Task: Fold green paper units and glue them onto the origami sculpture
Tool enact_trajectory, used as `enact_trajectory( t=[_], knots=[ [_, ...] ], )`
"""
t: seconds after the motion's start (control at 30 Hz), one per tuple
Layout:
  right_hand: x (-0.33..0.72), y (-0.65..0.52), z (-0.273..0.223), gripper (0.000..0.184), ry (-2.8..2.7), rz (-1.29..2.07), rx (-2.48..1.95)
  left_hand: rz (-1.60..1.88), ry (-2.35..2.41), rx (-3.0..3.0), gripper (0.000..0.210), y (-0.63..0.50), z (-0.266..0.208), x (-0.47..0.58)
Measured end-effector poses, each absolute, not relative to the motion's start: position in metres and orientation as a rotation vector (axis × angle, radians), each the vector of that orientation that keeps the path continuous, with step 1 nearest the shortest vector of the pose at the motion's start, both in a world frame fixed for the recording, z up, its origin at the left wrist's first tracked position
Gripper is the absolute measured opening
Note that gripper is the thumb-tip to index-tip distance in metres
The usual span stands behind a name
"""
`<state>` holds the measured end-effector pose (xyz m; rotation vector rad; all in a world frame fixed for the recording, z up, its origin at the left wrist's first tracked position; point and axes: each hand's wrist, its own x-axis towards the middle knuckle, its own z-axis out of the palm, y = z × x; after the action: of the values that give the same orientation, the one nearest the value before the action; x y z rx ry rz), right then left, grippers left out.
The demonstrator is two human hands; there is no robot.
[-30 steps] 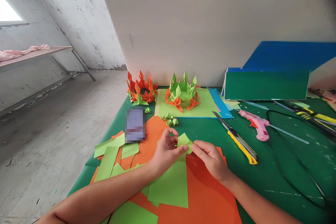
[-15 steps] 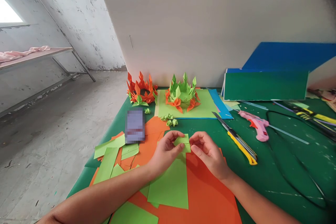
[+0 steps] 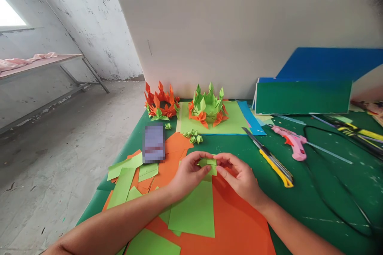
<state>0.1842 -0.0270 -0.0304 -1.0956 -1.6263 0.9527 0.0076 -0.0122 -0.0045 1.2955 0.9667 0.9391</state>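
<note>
A small piece of green paper (image 3: 211, 162) with a crease across it is pinched between both hands above the stacked sheets. My left hand (image 3: 191, 168) grips its left side, thumb in front and fingers behind. On the right edge, the fingertips and thumb of my right hand (image 3: 236, 173) are closed. Under them lie a larger green sheet (image 3: 194, 211) and a big orange sheet (image 3: 239, 219). Just beyond sit several small folded green paper pieces (image 3: 194, 137).
Behind stand an orange paper crown (image 3: 161, 101) and a green paper crown (image 3: 209, 103). To the right lie a yellow utility knife (image 3: 271, 161) and a pink glue gun (image 3: 291, 141) with its cord. A blurred-out rectangular object (image 3: 154, 143) and green scraps (image 3: 121, 187) are at left.
My right hand has moved slightly left and now meets the green paper's edge. The fingertips of both hands have come together at its top.
</note>
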Motion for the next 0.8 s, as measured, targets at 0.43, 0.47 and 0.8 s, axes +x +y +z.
enact_trajectory(
  t=[0.43,0.47,0.8],
  knots=[
    [0.1863,-0.0258,-0.0287,0.017,-1.667,0.97,-1.122,0.912,0.98,1.362,0.02,-0.0111,-0.0088,0.0042],
    [0.1862,-0.0254,-0.0289,0.016,-1.658,0.974,-1.124,0.926,0.98,1.393,0.019,-0.0109,-0.0083,0.0041],
    [0.1869,-0.0247,-0.0273,0.015,-1.694,0.923,-1.124,0.876,1.02,1.442,0.022,-0.0108,-0.0088,0.0038]
  ],
)
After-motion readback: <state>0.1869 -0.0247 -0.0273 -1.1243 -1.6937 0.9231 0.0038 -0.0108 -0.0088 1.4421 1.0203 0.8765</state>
